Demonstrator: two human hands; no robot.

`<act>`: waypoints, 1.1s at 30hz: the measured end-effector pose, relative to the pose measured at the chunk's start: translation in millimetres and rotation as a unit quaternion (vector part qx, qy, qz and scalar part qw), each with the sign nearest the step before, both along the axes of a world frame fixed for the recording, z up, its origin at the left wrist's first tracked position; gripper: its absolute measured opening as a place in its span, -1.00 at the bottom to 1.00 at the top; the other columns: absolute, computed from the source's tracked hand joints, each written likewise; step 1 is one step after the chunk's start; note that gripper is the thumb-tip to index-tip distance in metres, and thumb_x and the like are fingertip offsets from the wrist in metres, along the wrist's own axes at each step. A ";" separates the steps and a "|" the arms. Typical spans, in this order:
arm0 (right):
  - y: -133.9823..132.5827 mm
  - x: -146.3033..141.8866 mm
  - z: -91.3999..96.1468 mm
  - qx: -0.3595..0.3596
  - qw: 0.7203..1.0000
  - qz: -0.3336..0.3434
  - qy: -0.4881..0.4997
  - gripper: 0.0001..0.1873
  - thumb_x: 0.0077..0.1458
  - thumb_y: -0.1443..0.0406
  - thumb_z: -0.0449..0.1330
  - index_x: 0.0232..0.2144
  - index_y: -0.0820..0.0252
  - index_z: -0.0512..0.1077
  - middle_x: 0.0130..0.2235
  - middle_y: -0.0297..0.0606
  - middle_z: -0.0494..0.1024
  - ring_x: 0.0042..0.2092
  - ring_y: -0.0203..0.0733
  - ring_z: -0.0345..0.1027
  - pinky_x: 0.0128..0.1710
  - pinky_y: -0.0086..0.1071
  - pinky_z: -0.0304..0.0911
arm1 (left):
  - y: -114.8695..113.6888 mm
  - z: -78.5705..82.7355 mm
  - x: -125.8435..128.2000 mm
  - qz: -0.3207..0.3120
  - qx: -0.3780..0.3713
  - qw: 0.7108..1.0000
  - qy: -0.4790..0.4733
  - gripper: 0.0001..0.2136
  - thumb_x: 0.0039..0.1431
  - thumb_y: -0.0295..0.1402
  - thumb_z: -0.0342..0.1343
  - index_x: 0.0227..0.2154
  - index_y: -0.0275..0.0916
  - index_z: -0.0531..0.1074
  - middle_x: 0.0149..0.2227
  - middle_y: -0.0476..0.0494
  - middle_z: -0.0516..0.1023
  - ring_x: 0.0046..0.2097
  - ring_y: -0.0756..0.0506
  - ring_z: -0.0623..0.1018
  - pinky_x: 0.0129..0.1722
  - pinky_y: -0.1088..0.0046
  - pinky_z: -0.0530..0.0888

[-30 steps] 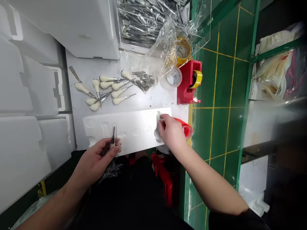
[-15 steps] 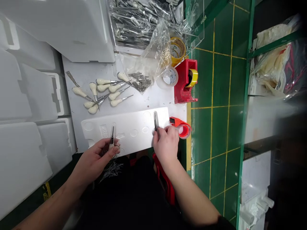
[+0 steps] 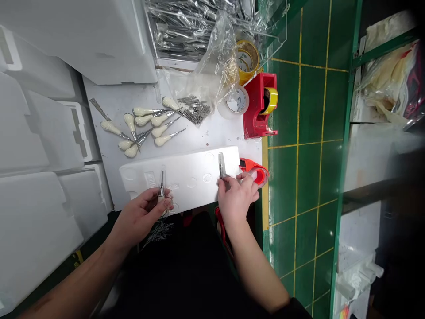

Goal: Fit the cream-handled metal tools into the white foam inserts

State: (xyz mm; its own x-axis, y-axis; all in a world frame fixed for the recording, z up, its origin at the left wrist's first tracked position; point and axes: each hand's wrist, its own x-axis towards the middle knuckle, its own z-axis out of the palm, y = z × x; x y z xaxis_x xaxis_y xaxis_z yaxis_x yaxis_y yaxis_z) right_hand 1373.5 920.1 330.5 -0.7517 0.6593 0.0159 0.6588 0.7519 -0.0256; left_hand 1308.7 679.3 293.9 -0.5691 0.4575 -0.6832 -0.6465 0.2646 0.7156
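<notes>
A long white foam block [image 3: 189, 170] lies across the near edge of the white table. My left hand [image 3: 142, 215] is closed on a small tool with a cream handle and metal tip [image 3: 161, 188], held upright at the block's left part. My right hand [image 3: 235, 195] pinches a thin metal tool [image 3: 220, 166] that stands against the block's right end. Several cream-handled tools [image 3: 146, 126] lie in a loose group behind the block.
A pile of metal pins [image 3: 195, 110] lies by a clear plastic bag [image 3: 217, 66]. A red tape dispenser [image 3: 260, 106], tape rolls [image 3: 247, 60] and a small orange-red tape cutter [image 3: 254, 170] sit at the right. White foam pieces [image 3: 40, 133] stack at the left. The floor is green.
My right hand drew back from the block's right end toward me and now pinches a thin metal tool there. The left hand stayed, its tool held a little more upright.
</notes>
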 end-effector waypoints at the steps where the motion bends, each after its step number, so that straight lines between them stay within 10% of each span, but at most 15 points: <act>1: 1.6 -0.1 -0.5 -0.005 1.000 -0.001 0.005 -0.81 0.12 0.16 0.26 -0.34 0.12 0.63 -0.02 -0.01 0.35 0.02 0.24 0.12 -0.02 0.15 0.05 | 0.3 0.3 -0.7 -0.001 0.004 1.000 -0.001 -0.60 0.15 -0.06 0.25 -0.04 -0.17 0.47 -0.09 -0.16 0.63 -0.08 -0.21 0.65 0.04 0.17 0.56; 14: 16.1 -6.9 3.9 -0.007 0.999 0.023 -0.032 -0.76 0.12 0.16 0.23 -0.46 0.21 0.51 -0.18 -0.04 0.43 -0.07 0.17 0.27 -0.04 0.15 0.10 | -0.9 18.6 -10.1 0.003 0.026 0.999 -0.022 -0.59 0.15 -0.03 0.23 -0.06 -0.20 0.46 -0.13 -0.17 0.64 -0.05 -0.23 0.64 0.07 0.14 0.52; 23: -40.5 33.0 66.4 -0.204 0.952 0.209 0.091 -0.64 0.19 0.28 0.22 0.04 0.06 0.37 0.01 -0.05 0.42 0.06 0.04 0.35 0.01 -0.03 0.40 | 61.5 55.2 -5.8 0.089 0.137 0.977 -0.139 -0.65 0.12 -0.15 0.30 -0.14 -0.21 0.41 -0.04 -0.20 0.63 -0.01 -0.16 0.59 0.07 0.23 0.48; 28: -39.8 55.5 49.5 -0.175 0.952 0.201 0.152 -0.58 0.19 0.41 0.20 0.08 0.01 0.35 0.04 -0.12 0.50 0.06 -0.04 0.41 0.01 -0.06 0.45 | 115.3 60.0 18.6 0.044 0.177 0.962 -0.202 -0.65 0.16 -0.09 0.24 -0.13 -0.21 0.39 -0.19 -0.13 0.61 -0.20 -0.09 0.61 -0.20 0.38 0.54; 33: -5.4 60.5 29.9 -0.151 0.960 0.124 0.203 -0.82 0.18 0.32 0.24 -0.15 0.07 0.42 -0.11 -0.16 0.57 -0.08 -0.11 0.51 -0.11 -0.18 0.51 | 119.4 49.6 8.7 -0.066 0.188 0.973 -0.113 -0.61 0.27 -0.08 0.10 0.05 -0.19 0.37 -0.07 -0.17 0.60 -0.06 -0.13 0.60 -0.02 0.27 0.52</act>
State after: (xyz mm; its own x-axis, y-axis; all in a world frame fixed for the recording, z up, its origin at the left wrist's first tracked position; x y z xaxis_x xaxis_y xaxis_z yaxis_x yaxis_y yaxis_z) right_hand 1433.9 914.7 360.4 -0.8582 0.4818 0.1772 0.3505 0.8021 -0.4834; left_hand 1317.4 798.8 343.6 -0.3432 0.7583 -0.5542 -0.7761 0.1033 0.6221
